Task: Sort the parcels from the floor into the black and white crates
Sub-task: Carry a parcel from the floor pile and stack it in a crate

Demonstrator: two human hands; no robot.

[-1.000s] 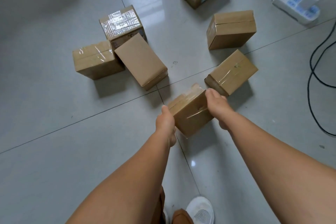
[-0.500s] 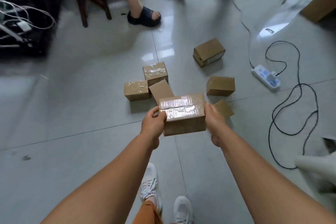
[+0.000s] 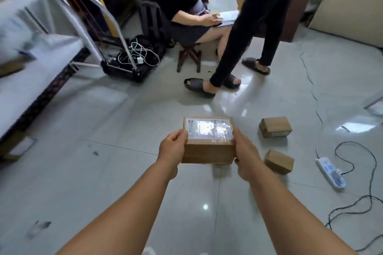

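Note:
I hold a brown cardboard parcel [image 3: 208, 147] in front of me at about waist height, its taped label side facing up. My left hand [image 3: 173, 147] grips its left side and my right hand [image 3: 245, 151] grips its right side. Two more brown parcels lie on the floor to the right: one farther away [image 3: 275, 129] and one nearer [image 3: 279, 161]. Other parcels are hidden behind the held one. No black or white crate for sorting shows clearly in this view.
A seated person [image 3: 186, 6] on a small stool and a standing person [image 3: 248, 27] are ahead. A black basket with cables [image 3: 128, 64] sits at the left by a bed frame [image 3: 31, 89]. A white power strip [image 3: 331, 173] and black cords lie at the right.
I lifted the parcel off the floor and raised it while my head tilted up. The view now takes in the room and people; the floor parcels have dropped lower and rightward in view.

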